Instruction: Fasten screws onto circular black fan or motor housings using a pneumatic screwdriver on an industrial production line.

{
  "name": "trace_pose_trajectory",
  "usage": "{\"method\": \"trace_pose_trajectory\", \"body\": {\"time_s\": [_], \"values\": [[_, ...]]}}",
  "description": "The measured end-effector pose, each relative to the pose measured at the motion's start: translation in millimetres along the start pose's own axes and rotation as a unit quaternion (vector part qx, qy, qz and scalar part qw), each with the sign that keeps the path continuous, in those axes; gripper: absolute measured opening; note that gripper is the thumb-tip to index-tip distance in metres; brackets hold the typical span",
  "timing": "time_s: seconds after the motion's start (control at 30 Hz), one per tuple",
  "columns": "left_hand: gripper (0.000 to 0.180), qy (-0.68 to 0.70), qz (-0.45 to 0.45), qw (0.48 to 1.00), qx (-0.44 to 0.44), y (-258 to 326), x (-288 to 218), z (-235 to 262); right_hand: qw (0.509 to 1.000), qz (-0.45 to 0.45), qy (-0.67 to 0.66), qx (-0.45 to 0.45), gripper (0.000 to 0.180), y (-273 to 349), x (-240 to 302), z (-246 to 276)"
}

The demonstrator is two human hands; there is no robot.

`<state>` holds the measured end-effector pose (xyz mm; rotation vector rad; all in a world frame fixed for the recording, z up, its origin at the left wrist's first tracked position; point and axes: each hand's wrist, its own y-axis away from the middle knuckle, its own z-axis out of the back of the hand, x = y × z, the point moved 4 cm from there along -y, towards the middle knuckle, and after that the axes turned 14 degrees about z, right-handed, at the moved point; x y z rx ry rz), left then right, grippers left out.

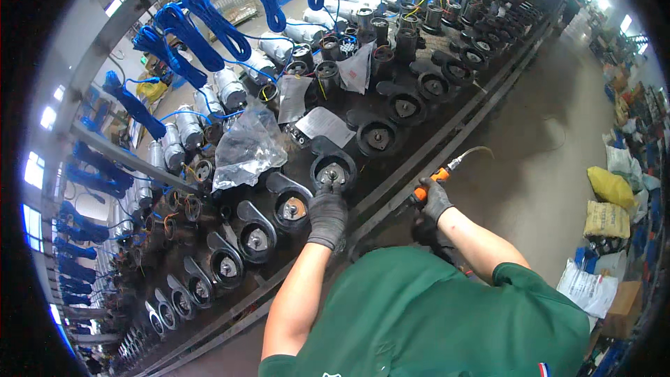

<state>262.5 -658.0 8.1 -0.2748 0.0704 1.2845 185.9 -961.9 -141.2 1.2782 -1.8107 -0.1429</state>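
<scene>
My left hand, in a dark grey glove, reaches into a round black pump housing on the bench. Its fingertips come together at the metal hub in the middle; whatever they pinch is too small to name. Off to the right, past the bench edge, my right hand, gloved too, grips an orange power screwdriver. The tool's metal front end points up and right, away from the housings, and a thin curved line runs from it. Similar housings with metal centres stand in a row on both sides.
Behind the housings lie a clear plastic bag, a paper sheet and black cylinders. Silver motors line the back, under hanging blue cable coils. A metal rail edges the bench. Sacks and boxes stand across the aisle.
</scene>
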Motion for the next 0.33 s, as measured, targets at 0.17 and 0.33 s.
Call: {"method": "trace_pose_trajectory", "body": {"time_s": [0.17,0.33], "values": [[0.058,-0.02,0.032,0.999,0.018,9.5,7.4,11.7,0.977,0.082,0.194,0.043,0.016,-120.3,-18.5,88.9],[0.068,-0.039,0.045,0.998,0.032,6.4,2.6,6.5,0.789,0.364,0.491,0.055,0.044,-332.6,-5.9,147.6]]}}
